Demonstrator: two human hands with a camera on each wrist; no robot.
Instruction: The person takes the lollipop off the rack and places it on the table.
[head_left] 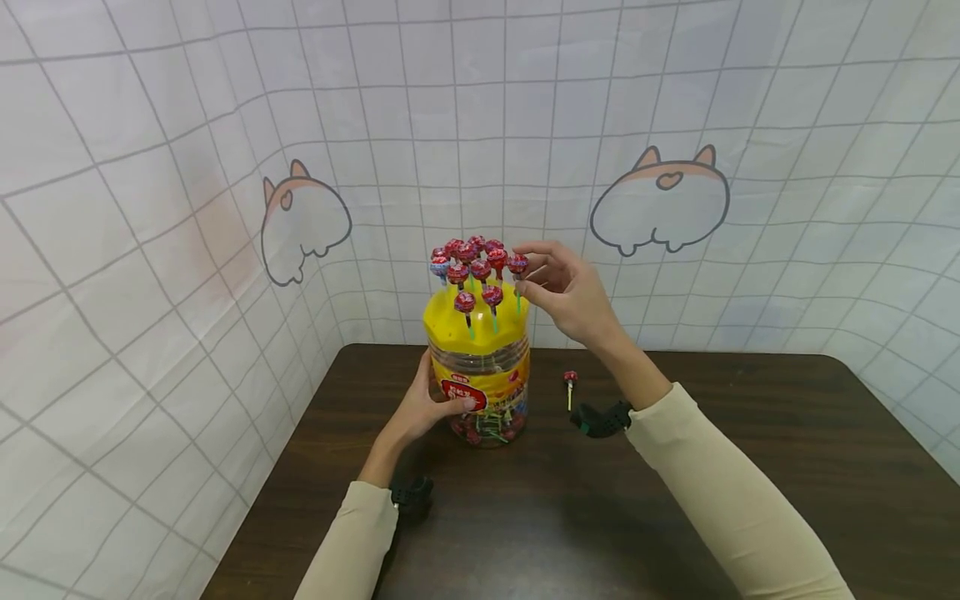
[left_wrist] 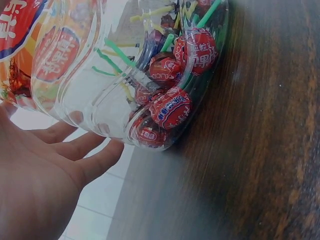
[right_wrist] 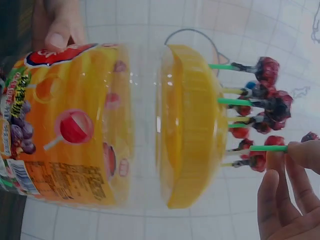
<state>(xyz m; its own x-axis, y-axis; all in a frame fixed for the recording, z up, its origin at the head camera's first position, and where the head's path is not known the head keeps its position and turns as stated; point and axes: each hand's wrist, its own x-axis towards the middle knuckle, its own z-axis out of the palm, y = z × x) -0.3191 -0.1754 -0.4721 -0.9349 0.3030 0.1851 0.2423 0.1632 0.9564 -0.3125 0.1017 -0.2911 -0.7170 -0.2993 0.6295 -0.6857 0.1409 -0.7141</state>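
A clear plastic candy jar (head_left: pixel 491 383) with an orange-yellow label stands on the table, lollipops visible in its lower part. My left hand (head_left: pixel 420 407) holds the jar's left side, thumb across the label. Several red-wrapped lollipops (head_left: pixel 480 269) and a blue one (head_left: pixel 439 267) stand upright by their sticks in the yellow lid (head_left: pixel 450 325). Over the lid's right side, my right hand (head_left: pixel 566 292) pinches another lollipop (head_left: pixel 517 264) between thumb and fingers. Its green stick (right_wrist: pixel 267 148) points down toward the lid, with the stick's end apart from it in the right wrist view.
One loose red lollipop (head_left: pixel 570 379) lies on the dark wooden table (head_left: pixel 637 508), right of the jar and close to the right wrist's black strap (head_left: pixel 600 419). Behind the table hangs a white grid-patterned cloth (head_left: pixel 480 108) with cartoon drawings.
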